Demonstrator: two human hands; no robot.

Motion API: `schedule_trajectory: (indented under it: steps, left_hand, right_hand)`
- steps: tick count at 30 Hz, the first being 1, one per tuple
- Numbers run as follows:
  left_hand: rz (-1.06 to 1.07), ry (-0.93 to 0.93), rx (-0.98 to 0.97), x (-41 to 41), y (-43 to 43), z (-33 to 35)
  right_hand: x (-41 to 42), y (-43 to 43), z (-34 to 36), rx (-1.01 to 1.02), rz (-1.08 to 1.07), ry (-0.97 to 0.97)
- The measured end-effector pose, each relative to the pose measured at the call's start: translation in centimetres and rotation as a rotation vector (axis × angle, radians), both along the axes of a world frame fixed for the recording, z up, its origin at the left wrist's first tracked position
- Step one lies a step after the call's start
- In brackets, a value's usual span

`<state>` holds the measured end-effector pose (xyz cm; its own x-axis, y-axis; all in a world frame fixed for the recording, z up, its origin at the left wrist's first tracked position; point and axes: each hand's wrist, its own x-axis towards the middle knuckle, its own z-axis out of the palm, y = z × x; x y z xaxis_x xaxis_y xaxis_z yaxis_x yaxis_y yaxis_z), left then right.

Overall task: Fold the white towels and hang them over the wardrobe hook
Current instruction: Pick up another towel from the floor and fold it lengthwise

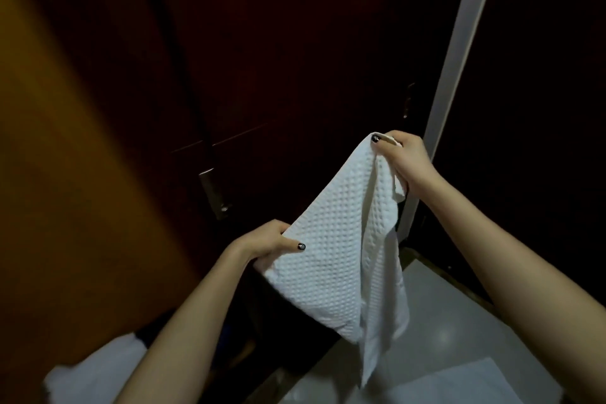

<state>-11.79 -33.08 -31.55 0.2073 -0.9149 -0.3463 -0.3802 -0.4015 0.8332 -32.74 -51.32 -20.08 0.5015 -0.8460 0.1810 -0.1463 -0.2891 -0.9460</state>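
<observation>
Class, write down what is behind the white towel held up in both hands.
Behind the towel stands a dark wardrobe door; lower down, pale floor. The stretch of door straight behind the cloth is covered.

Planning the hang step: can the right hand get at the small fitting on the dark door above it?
Probably yes: the right hand grips the white waffle towel by its top corner just below the fitting, nothing between them. Too dark to tell whether it's a hook. The left hand grips the lower edge.
</observation>
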Motion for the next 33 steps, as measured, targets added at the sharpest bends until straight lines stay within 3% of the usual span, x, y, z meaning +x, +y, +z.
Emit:
schedule_trajectory:
  steps: [4,9,13,17,22,28,31,33]
  left_hand:
    - [0.117,0.01,0.059,1.9,6.3,-2.5]
    - [0.057,-0.027,0.117,3.6,14.1,-3.5]
    - [0.309,-0.11,-0.046,4.2,20.0,-3.6]
    - [0.52,-0.106,-0.289,3.6,22.7,-1.7]
    - [0.486,-0.223,-0.396,2.6,23.7,0.5]
    - [0.328,-0.25,-0.381,1.4,25.2,3.3]
    - [0.354,-0.272,-0.419,2.0,26.9,5.7]
    - [0.419,-0.296,-0.473,2.7,28.0,7.5]
  right_hand:
    - [1.4,3.8,-2.0,0.061,-0.028,-0.035]
    - [2.9,8.8,-3.6,0.193,-0.043,-0.041]
    - [2.9,12.8,-4.4,0.196,-0.056,-0.021]
    - [3.6,17.6,-3.6,0.2,0.162,0.085]
    - [5.7,22.8,-2.2,0.252,0.413,0.036]
    - [9.1,27.0,-6.7,-0.102,0.769,0.545]
    - [10.5,30.0,-8.4,-0.099,0.949,0.589]
    - [11.4,31.9,-9.5,-0.073,0.943,0.541]
